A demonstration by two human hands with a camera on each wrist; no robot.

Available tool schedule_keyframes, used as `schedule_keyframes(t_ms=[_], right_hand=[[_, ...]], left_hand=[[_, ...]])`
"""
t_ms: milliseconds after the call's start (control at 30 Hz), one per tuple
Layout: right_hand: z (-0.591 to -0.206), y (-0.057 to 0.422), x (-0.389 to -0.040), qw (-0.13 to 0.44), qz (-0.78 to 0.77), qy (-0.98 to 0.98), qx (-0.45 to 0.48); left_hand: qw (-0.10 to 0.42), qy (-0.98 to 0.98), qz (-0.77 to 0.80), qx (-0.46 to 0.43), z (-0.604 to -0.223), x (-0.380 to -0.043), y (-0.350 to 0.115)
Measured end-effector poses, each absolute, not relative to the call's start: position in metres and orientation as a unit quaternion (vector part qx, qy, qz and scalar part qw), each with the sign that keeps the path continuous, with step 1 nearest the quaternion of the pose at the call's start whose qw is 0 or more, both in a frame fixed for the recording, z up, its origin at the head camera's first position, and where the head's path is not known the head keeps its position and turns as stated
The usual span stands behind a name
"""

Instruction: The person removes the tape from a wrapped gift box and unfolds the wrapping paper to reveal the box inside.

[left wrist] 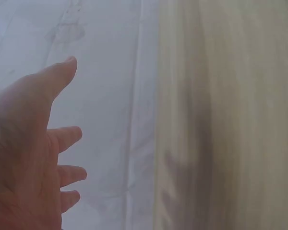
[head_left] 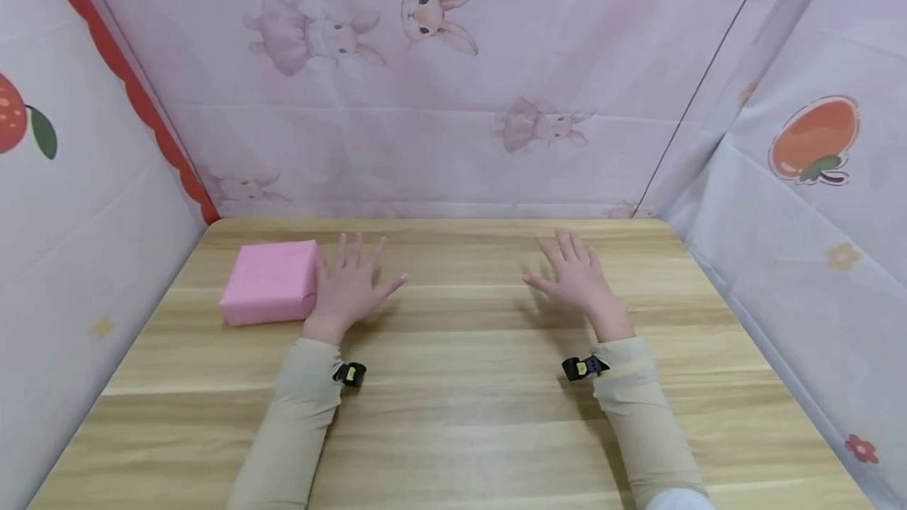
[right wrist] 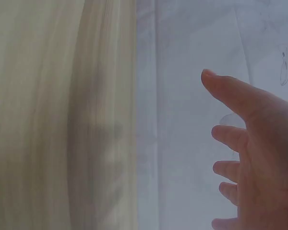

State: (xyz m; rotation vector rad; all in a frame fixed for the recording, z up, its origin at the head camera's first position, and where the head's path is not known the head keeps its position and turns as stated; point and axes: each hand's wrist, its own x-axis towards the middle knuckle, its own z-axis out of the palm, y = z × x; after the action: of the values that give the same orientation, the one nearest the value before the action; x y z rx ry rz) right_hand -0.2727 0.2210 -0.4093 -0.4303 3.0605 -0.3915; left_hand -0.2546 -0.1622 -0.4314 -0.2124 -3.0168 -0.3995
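nothing gripped, seemingly a ready pause!
left hand (head_left: 346,291) and right hand (head_left: 577,283) hover, spread wide, above the woodgrain table (head_left: 453,415); pink-wrapped box (head_left: 271,280) just left of the left hand, and gripping it would call for curled fingers.

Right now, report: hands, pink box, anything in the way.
Left hand spread, empty, beside pink box, contact unclear. Right hand spread, empty. Pink box on table. No obstruction seen between hands.

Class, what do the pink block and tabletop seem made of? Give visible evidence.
Pink block: probably wrapped in matte paper, judging by its even colour and side fold; its core is hidden.
Tabletop: wood or wood-look laminate, smooth with slight sheen, showing streaked grain.
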Motion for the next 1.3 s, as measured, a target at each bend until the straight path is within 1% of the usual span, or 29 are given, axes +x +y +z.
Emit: schedule_keyframes(t_ms=[167, 400, 600, 733, 933, 1167, 1300], right_hand=[[-0.408, 0.21, -0.271, 0.004, -0.112, 0.982, -0.154], [-0.408, 0.183, -0.264, -0.014, -0.099, 0.974, -0.204], [-0.415, 0.155, -0.257, -0.009, -0.081, 0.967, -0.241], [-0.419, 0.139, -0.251, -0.008, -0.07, 0.959, -0.273], [-0.425, 0.119, -0.241, 0.009, -0.061, 0.948, -0.314], [-0.425, 0.092, -0.237, 0.019, -0.056, 0.932, -0.357], [-0.426, 0.072, -0.238, 0.016, -0.057, 0.918, -0.393]], left_hand=[[0.057, -0.987, -0.129, -0.075, -0.427, -0.249, -0.17], [0.081, -0.986, -0.12, -0.084, -0.421, -0.236, -0.187], [0.094, -0.985, -0.109, -0.094, -0.415, -0.222, -0.211], [0.115, -0.983, -0.102, -0.099, -0.412, -0.212, -0.23], [0.147, -0.978, -0.093, -0.113, -0.407, -0.195, -0.254], [0.178, -0.971, -0.07, -0.145, -0.402, -0.189, -0.274], [0.18, -0.97, -0.054, -0.153, -0.404, -0.186, -0.291]])
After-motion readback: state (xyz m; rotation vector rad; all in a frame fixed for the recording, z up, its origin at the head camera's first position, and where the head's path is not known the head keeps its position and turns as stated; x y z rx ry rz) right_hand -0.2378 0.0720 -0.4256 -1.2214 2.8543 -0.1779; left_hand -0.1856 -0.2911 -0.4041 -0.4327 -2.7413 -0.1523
